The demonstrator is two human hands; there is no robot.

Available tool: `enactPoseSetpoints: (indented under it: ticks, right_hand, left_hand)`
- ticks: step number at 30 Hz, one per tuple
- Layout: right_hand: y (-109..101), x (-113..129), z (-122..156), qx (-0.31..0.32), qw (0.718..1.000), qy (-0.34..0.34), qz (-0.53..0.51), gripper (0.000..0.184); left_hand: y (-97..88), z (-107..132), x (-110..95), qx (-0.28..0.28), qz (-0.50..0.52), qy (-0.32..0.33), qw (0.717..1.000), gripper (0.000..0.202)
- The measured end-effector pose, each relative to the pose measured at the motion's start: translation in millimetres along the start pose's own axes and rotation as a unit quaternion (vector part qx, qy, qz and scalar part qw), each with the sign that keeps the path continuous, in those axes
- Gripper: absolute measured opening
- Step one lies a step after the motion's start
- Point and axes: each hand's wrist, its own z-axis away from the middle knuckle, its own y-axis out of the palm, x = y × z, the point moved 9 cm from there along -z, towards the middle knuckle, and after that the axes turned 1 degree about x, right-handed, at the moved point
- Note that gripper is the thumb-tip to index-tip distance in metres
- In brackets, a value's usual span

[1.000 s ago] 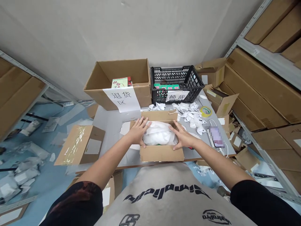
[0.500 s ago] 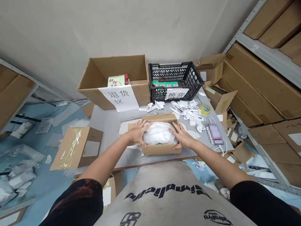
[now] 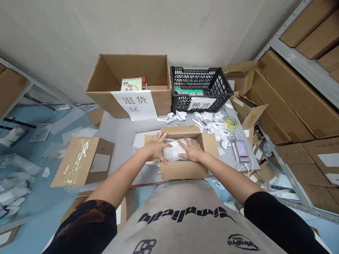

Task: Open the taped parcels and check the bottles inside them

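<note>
An open cardboard box (image 3: pixel 185 171) stands near the table's front edge. Inside lies a bundle in white plastic (image 3: pixel 172 149), with a bit of green showing low at its near side. My left hand (image 3: pixel 156 146) spreads over the box's left end, fingers apart, thumb against the bundle. On top of the bundle rests my right hand (image 3: pixel 192 149), its fingers stretched out. The box's right flap (image 3: pixel 211 145) is folded outward, under my right wrist. What the plastic wraps is hidden.
A large carton (image 3: pixel 129 102) with boxes inside and a black crate (image 3: pixel 202 88) with green packs stand at the back. Crumpled paper (image 3: pixel 214 125), yellow tape (image 3: pixel 232 122) and a phone (image 3: pixel 241 151) lie right. A taped carton (image 3: pixel 76 160) is left; shelves (image 3: pixel 291 53) stand right.
My right hand has moved left, off the box's right end and onto the white bundle. The right flap now shows folded out. My left hand stays at the left end.
</note>
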Motion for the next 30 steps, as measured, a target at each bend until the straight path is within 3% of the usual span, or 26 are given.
enactPoseSetpoints:
  ticks: [4, 7, 11, 15, 22, 25, 28, 30]
  right_hand:
    - [28, 7, -7, 0.087, 0.994, 0.020, -0.058, 0.090]
    - [36, 5, -4, 0.119, 0.990, 0.028, -0.077, 0.090]
    - [36, 5, 0, 0.127, 0.988, 0.012, -0.090, 0.086]
    - [37, 20, 10, 0.095, 0.986, -0.038, -0.129, 0.086]
    - [42, 41, 24, 0.107, 0.962, -0.123, -0.217, 0.074]
    - [30, 31, 15, 0.064, 0.953, -0.148, -0.257, 0.053]
    - [15, -3, 1, -0.051, 0.971, -0.047, -0.230, 0.040]
    - [11, -17, -4, -0.090, 0.982, 0.018, -0.166, 0.039]
  left_hand:
    - [-0.8, 0, -2, -0.006, -0.003, -0.002, 1.000, 0.103]
    - [-1.2, 0, -2, -0.003, -0.009, -0.012, 1.000, 0.103]
    - [-1.6, -2, -3, 0.012, -0.014, -0.021, 1.000, 0.099]
    - [0.0, -5, -2, 0.019, -0.007, -0.024, 1.000, 0.095]
    - [-0.4, -5, -4, 0.021, 0.000, -0.026, 0.999, 0.085]
    - [-2.3, -4, -5, 0.030, -0.002, -0.030, 0.999, 0.079]
    - [-1.9, -4, -6, 0.045, -0.004, -0.034, 0.998, 0.075]
    - [-1.6, -4, -6, 0.049, -0.009, -0.035, 0.998, 0.074]
